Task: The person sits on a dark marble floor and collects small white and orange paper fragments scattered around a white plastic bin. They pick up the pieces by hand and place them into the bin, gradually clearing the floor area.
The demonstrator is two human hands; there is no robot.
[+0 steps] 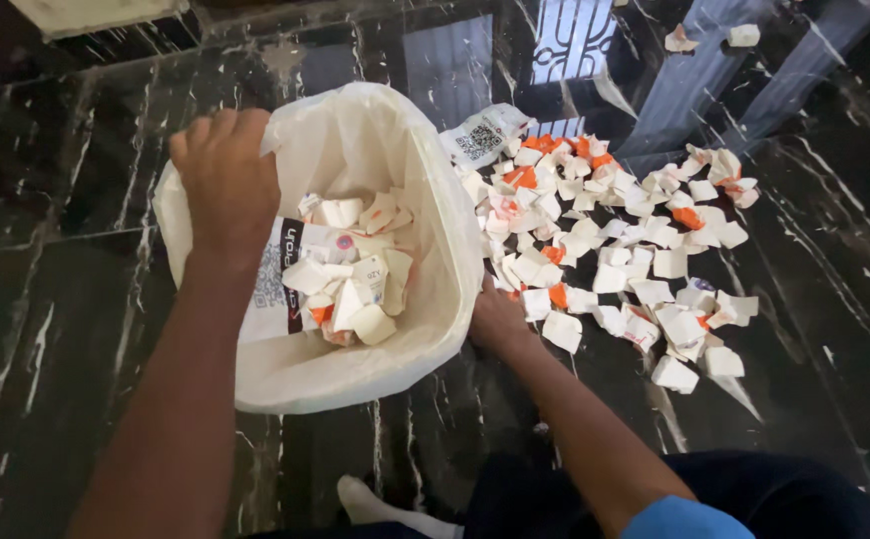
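A white plastic bag (425, 200) lies open on the dark marble floor, holding several torn white and orange paper scraps (355, 279) and a larger printed wrapper. My left hand (227, 180) grips the bag's far left rim and holds it open. My right hand (498, 317) rests on the floor just right of the bag, at the near edge of a wide pile of torn paper pieces (615, 240). Its fingers are hidden under the bag's rim and the scraps, so what they hold is unclear.
The glossy black marble floor (56, 299) has white veins and reflects a window. Two stray scraps (709, 38) lie at the top right. A printed white wrapper (485, 135) lies at the pile's far edge. My white-socked foot (380, 504) and dark trousers show at the bottom.
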